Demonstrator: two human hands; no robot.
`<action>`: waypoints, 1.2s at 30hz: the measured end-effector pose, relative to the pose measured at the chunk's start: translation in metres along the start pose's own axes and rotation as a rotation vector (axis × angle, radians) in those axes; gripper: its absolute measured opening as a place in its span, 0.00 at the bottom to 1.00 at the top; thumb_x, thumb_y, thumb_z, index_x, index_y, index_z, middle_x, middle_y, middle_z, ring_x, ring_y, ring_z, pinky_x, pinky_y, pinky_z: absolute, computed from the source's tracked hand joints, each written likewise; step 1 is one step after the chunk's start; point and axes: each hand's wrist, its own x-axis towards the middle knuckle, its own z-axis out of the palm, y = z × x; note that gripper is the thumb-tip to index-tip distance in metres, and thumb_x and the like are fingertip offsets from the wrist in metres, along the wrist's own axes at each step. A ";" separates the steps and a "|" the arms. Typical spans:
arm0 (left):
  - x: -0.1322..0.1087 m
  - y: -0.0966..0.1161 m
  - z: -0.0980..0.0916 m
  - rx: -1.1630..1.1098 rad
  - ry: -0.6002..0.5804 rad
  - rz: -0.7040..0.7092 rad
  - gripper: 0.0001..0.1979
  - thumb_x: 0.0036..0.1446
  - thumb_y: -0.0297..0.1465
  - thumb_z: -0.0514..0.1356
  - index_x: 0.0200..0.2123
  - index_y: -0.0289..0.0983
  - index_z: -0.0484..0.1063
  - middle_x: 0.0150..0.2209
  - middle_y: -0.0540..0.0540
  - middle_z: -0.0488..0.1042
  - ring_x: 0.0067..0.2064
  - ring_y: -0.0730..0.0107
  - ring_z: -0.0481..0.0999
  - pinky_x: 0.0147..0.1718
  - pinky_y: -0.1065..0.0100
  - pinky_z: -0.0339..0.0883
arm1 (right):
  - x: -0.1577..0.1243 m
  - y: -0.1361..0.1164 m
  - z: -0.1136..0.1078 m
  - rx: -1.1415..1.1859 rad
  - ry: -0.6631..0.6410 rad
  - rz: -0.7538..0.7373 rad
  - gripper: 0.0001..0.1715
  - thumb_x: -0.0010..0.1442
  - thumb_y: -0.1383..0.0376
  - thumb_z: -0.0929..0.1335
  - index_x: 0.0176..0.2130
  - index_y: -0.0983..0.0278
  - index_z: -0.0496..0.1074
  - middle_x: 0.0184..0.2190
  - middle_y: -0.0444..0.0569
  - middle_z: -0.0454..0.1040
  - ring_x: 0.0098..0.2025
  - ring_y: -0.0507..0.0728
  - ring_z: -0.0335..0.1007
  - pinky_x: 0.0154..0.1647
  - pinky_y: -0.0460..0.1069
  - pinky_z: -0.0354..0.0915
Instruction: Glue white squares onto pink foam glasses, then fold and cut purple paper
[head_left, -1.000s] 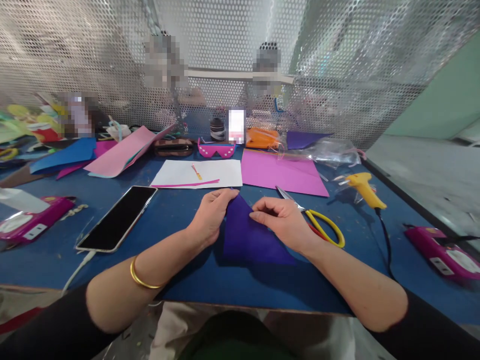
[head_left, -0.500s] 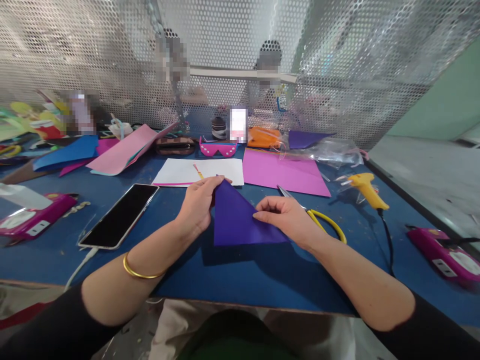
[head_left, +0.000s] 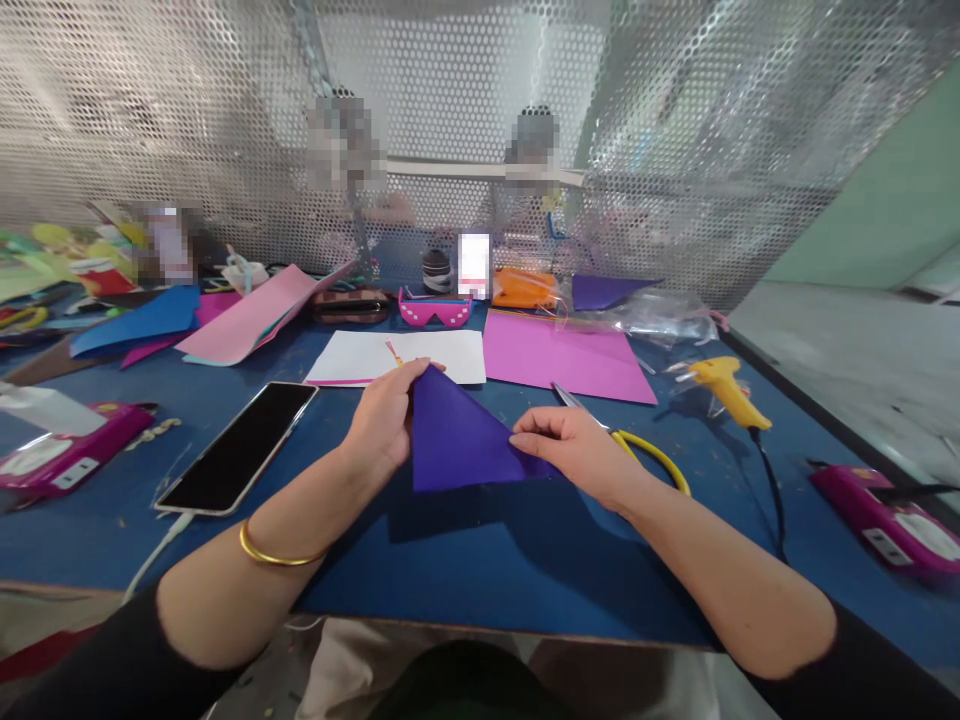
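A sheet of purple paper [head_left: 457, 440], triangular in outline, is held up a little over the blue table between both hands. My left hand [head_left: 382, 415] pinches its upper left corner. My right hand [head_left: 566, 440] grips the slanting edge toward the right corner between thumb and fingers. Just beyond my right hand lie scissors [head_left: 649, 455] with yellow handles, partly covered by that hand. Behind my left hand is a white sheet [head_left: 352, 350] with a pink strip along its near edge and a small drawn or cut piece on it.
A phone [head_left: 240, 450] on a cable lies left. A yellow glue gun [head_left: 727, 390] and a magenta power strip [head_left: 892, 525] are right, another power strip [head_left: 82, 455] far left. Pink glasses [head_left: 435, 310], a magenta sheet [head_left: 566, 355] and coloured sheets [head_left: 244, 315] lie before a perforated metal screen [head_left: 465, 60].
Both hands keep hold of the purple paper. My left hand and the paper's left side have shifted slightly left, and the whole view has tilted up a little.
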 end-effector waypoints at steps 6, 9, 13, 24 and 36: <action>-0.001 -0.001 0.000 0.000 -0.001 0.074 0.05 0.44 0.30 0.67 0.26 0.33 0.78 0.22 0.49 0.74 0.24 0.73 0.72 0.23 0.73 0.66 | -0.005 -0.006 -0.005 0.045 0.025 -0.059 0.08 0.55 0.59 0.70 0.29 0.62 0.75 0.26 0.41 0.74 0.29 0.50 0.67 0.34 0.48 0.63; -0.001 0.002 -0.002 0.015 0.023 0.139 0.05 0.45 0.31 0.67 0.26 0.35 0.78 0.21 0.50 0.74 0.23 0.73 0.71 0.23 0.72 0.65 | -0.004 -0.004 -0.009 0.113 -0.060 0.100 0.09 0.52 0.59 0.72 0.31 0.63 0.76 0.26 0.43 0.77 0.29 0.51 0.73 0.32 0.47 0.66; 0.003 0.006 -0.006 0.054 0.053 0.209 0.04 0.47 0.31 0.66 0.25 0.36 0.78 0.22 0.49 0.74 0.24 0.72 0.71 0.23 0.71 0.65 | -0.001 -0.001 -0.011 0.173 -0.067 0.188 0.12 0.50 0.59 0.75 0.25 0.64 0.73 0.22 0.43 0.76 0.25 0.51 0.75 0.28 0.46 0.68; 0.009 0.006 -0.007 0.031 0.009 0.117 0.10 0.50 0.37 0.67 0.30 0.36 0.78 0.27 0.48 0.76 0.27 0.72 0.73 0.25 0.72 0.65 | 0.004 0.006 -0.015 0.171 0.048 0.118 0.15 0.49 0.54 0.73 0.26 0.63 0.72 0.19 0.40 0.73 0.22 0.50 0.72 0.28 0.47 0.68; -0.009 -0.002 0.000 0.272 -0.363 0.079 0.20 0.45 0.46 0.69 0.33 0.35 0.79 0.33 0.43 0.80 0.33 0.64 0.79 0.29 0.69 0.69 | 0.016 0.017 -0.023 0.152 0.405 0.034 0.15 0.53 0.53 0.70 0.30 0.63 0.71 0.23 0.44 0.75 0.23 0.52 0.72 0.26 0.47 0.67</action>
